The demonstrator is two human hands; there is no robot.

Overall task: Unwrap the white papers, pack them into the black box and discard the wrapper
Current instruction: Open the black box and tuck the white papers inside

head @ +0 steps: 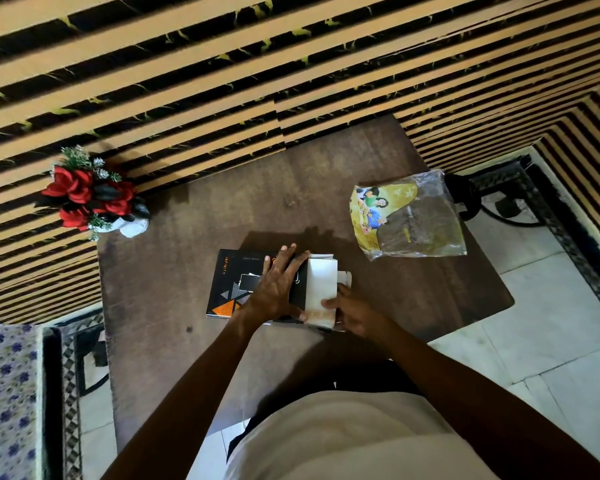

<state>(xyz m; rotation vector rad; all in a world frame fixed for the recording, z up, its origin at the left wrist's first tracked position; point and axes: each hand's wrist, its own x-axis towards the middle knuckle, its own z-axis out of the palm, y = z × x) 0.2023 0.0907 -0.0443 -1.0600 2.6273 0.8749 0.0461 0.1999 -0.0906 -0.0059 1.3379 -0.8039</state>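
A flat black box (pixel 227 282) with orange and grey triangles lies on the brown table (pixel 413 299). My left hand (pixel 279 285) presses flat on top of the box with fingers spread. At the box's right, open end a white flap (pixel 322 279) stands up, and a stack of white papers (pixel 321 317) shows at that opening. My right hand (pixel 352 311) grips the papers and flap at the box's near right corner. The empty wrapper (pixel 409 216), clear plastic with a yellow printed picture, lies at the table's far right.
A white vase of red artificial flowers (pixel 90 195) stands at the table's far left corner. A striped black and tan wall runs behind. White floor tiles (pixel 541 323) lie to the right, and a floral cloth (pixel 4 393) sits at the left.
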